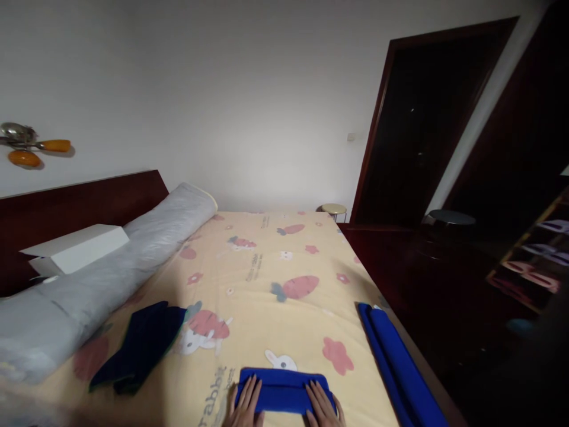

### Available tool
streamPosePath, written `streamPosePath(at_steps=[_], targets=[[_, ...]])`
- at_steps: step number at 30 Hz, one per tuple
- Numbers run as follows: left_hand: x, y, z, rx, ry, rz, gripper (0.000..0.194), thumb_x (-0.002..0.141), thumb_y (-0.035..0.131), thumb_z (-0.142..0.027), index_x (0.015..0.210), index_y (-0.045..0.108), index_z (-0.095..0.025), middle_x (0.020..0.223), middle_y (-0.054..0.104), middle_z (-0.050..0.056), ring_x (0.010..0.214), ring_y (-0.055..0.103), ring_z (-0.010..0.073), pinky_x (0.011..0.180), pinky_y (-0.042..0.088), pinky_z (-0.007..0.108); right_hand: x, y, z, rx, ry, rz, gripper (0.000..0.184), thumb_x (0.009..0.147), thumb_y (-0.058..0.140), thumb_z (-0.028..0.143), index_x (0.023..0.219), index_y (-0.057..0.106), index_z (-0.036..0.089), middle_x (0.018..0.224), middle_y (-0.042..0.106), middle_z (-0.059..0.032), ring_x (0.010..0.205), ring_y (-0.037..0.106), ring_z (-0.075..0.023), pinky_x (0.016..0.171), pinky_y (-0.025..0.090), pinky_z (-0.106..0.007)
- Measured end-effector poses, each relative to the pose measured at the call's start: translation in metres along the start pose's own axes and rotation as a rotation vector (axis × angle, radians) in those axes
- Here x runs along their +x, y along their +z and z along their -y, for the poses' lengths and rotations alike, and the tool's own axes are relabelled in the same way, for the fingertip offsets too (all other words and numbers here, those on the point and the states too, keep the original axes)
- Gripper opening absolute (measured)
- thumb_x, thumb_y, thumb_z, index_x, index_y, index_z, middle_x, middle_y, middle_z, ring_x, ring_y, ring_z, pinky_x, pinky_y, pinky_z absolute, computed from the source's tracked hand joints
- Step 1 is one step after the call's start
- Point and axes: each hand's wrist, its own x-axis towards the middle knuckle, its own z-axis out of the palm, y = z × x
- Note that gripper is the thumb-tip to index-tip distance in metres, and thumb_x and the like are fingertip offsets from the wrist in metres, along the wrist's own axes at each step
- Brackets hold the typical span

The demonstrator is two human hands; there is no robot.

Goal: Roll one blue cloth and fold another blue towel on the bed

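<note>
A bright blue folded cloth (283,398) lies flat on the bed near its front edge, with a fold line running across it. On its left end rests my left hand (246,406), fingers stretched out. My right hand (320,408) lies on the right end in the same way, its fingers slightly spread. Both palms are partly cut off by the lower frame edge. Further right, a long, narrow folded blue cloth (398,365) lies along the bed's side. A crumpled dark navy cloth (144,344) with a green edge is to the left.
The bed has a yellow sheet (249,302) printed with rabbits and carrots. A grey rolled bundle (146,252) and a white box (89,246) lie by the dark wooden headboard (111,193). Beyond the bed stand a stool (333,209), a dark door (427,124) and a shoe rack (533,255).
</note>
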Motion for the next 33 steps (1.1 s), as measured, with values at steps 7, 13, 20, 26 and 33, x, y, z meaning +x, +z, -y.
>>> streamPosePath(at_steps=[7, 13, 20, 26, 33], targets=[[0.015, -0.005, 0.008, 0.021, 0.042, -0.030, 0.059, 0.097, 0.038, -0.042, 0.149, 0.009, -0.039, 0.147, 0.049, -0.005, 0.126, 0.056, 0.0150, 0.103, 0.041, 0.033, 0.016, 0.008, -0.020, 0.006, -0.057, -0.004, 0.046, 0.093, 0.045, 0.050, 0.138, 0.050, 0.039, 0.136, 0.060, 0.0013, 0.119, 0.061, -0.0240, 0.096, 0.049, -0.037], [0.014, -0.012, 0.003, 0.018, 0.012, 0.031, 0.059, 0.097, 0.036, -0.037, 0.149, 0.008, -0.036, 0.152, 0.042, -0.003, 0.133, 0.050, 0.0174, 0.108, 0.039, 0.039, 0.015, 0.000, -0.012, -0.014, -0.033, -0.031, 0.046, 0.094, 0.042, 0.047, 0.138, 0.050, 0.037, 0.137, 0.059, -0.0006, 0.121, 0.060, -0.0259, 0.098, 0.048, -0.042], [0.026, 0.007, -0.070, 0.042, -0.064, 0.106, 0.076, 0.080, 0.036, -0.005, 0.148, 0.019, -0.034, 0.152, 0.041, -0.003, 0.136, 0.046, 0.0201, 0.109, 0.042, 0.042, 0.012, 0.020, 0.068, 0.009, -0.083, 0.028, 0.059, 0.086, 0.045, 0.025, 0.144, 0.041, 0.035, 0.144, 0.051, -0.0014, 0.127, 0.055, -0.0265, 0.101, 0.045, -0.041], [0.010, -0.014, -0.048, -0.021, 0.029, 0.209, 0.090, 0.070, 0.033, 0.004, 0.150, 0.020, -0.035, 0.157, 0.030, -0.008, 0.142, 0.037, 0.0127, 0.115, 0.038, 0.036, -0.011, -0.002, 0.036, -0.023, -0.030, 0.075, 0.068, 0.084, 0.039, 0.016, 0.148, 0.032, 0.036, 0.151, 0.039, 0.0003, 0.134, 0.048, -0.0244, 0.105, 0.041, -0.042], [0.018, -0.059, -0.016, 0.015, -0.092, 0.281, 0.083, 0.072, 0.026, 0.009, 0.143, 0.042, -0.031, 0.155, 0.042, -0.003, 0.140, 0.041, 0.0150, 0.118, 0.034, 0.042, 0.011, -0.078, 0.014, -0.001, 0.108, 0.300, 0.058, 0.082, 0.039, 0.017, 0.137, 0.051, 0.025, 0.144, 0.054, -0.0071, 0.132, 0.048, -0.0259, 0.109, 0.031, -0.050]])
